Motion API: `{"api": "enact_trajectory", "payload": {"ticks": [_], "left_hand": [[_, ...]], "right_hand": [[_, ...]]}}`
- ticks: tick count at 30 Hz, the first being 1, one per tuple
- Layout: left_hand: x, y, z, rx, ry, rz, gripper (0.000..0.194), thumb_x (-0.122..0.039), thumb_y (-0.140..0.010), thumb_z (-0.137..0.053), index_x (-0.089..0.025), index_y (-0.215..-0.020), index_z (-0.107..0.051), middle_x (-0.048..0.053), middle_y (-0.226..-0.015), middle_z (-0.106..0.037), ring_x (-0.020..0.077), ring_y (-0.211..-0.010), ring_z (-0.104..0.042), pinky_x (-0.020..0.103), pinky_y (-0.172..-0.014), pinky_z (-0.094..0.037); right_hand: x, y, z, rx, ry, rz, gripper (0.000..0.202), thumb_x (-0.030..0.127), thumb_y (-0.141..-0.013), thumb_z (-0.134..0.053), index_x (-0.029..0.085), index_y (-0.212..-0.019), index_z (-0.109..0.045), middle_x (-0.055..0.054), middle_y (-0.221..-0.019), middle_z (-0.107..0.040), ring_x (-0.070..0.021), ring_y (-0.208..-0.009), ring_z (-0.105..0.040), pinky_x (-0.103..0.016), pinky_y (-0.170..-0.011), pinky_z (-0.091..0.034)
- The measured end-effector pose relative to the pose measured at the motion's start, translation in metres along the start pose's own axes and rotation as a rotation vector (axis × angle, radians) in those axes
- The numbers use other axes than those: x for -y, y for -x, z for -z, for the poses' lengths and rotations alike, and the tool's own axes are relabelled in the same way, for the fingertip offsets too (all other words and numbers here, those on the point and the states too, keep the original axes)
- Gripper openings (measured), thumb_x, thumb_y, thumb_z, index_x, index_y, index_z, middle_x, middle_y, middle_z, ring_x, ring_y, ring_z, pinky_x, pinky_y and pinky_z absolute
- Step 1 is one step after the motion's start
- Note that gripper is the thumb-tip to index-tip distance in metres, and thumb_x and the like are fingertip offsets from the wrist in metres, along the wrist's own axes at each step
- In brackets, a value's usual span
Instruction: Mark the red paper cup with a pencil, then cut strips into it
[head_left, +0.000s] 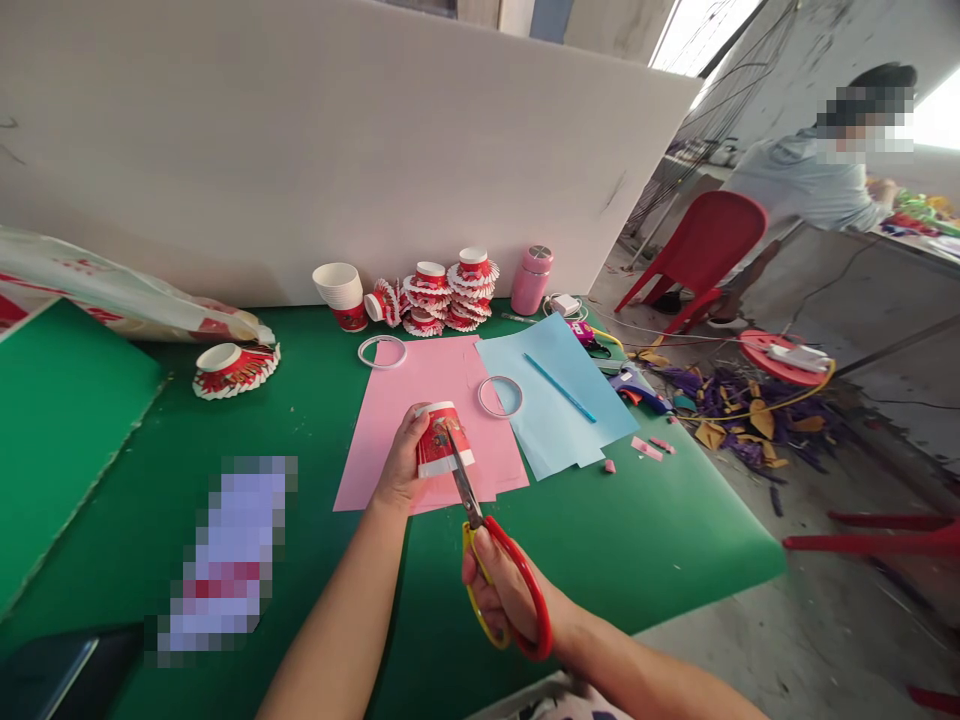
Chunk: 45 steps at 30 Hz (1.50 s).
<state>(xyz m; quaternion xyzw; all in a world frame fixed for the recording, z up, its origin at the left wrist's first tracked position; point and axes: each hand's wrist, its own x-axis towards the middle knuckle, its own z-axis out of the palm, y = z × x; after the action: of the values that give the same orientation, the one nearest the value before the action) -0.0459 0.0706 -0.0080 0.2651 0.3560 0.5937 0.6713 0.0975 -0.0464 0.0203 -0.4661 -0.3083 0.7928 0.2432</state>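
Observation:
My left hand (405,455) grips a red patterned paper cup (437,430) on its side above pink paper, its white rim toward me. In my right hand (506,590) is a pair of scissors (469,497) with one red and one yellow handle loop. The blades reach over the cup's wall, partly apart near the rim; whether they have cut into it I cannot tell. Beneath the cup lie pink sheets (364,450), and to the right light blue sheets (551,430) carry a blue pencil-like stick (559,387).
Behind stand stacked paper cups (337,285), several cut fringed cups (472,290) and a pink bottle (532,280). Tape rings (382,341) lie on the paper. A glue gun (640,388) rests at the green table's right edge. Another person (806,185) sits far right.

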Motion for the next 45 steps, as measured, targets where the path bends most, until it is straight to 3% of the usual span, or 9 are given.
{"api": "enact_trajectory", "payload": {"ticks": [15,24,39,45], "left_hand": [[0.0,0.0,0.0,0.018,0.005,-0.009,0.036,-0.045,-0.072,-0.071,-0.018,-0.091,-0.056,0.003,-0.077,-0.068,0.0215,-0.07,-0.067,0.035,-0.066,-0.052],[-0.001,0.002,-0.001,0.025,0.02,0.021,0.036,-0.044,-0.072,-0.071,-0.019,-0.093,-0.054,0.003,-0.08,-0.069,0.0215,-0.071,-0.067,0.035,-0.065,-0.052],[-0.001,0.002,-0.001,0.037,0.031,0.02,0.035,-0.043,-0.073,-0.07,-0.02,-0.092,-0.054,0.003,-0.08,-0.069,0.0215,-0.072,-0.067,0.037,-0.067,-0.052],[0.0,0.002,0.0,0.04,0.029,0.028,0.034,-0.043,-0.073,-0.07,-0.02,-0.092,-0.054,0.003,-0.08,-0.069,0.0213,-0.073,-0.067,0.036,-0.067,-0.052]], "right_hand": [[-0.005,-0.004,0.003,-0.03,0.04,-0.011,0.076,0.095,-0.051,-0.042,0.021,-0.066,-0.041,0.014,-0.038,-0.027,-0.002,-0.03,-0.021,-0.018,-0.031,-0.019],[-0.014,-0.007,0.009,-0.097,0.195,0.108,0.072,0.09,-0.066,-0.035,0.019,-0.06,-0.043,0.007,-0.046,-0.038,-0.0045,-0.037,-0.036,-0.02,-0.038,-0.031],[-0.016,-0.01,0.007,-0.086,0.15,0.126,0.072,0.091,-0.063,-0.036,0.02,-0.058,-0.04,0.009,-0.043,-0.031,-0.0045,-0.036,-0.028,-0.021,-0.036,-0.025],[-0.018,-0.011,0.009,-0.11,0.19,0.124,0.07,0.089,-0.068,-0.034,0.02,-0.057,-0.039,0.008,-0.045,-0.031,-0.0049,-0.036,-0.028,-0.02,-0.035,-0.024]]}}
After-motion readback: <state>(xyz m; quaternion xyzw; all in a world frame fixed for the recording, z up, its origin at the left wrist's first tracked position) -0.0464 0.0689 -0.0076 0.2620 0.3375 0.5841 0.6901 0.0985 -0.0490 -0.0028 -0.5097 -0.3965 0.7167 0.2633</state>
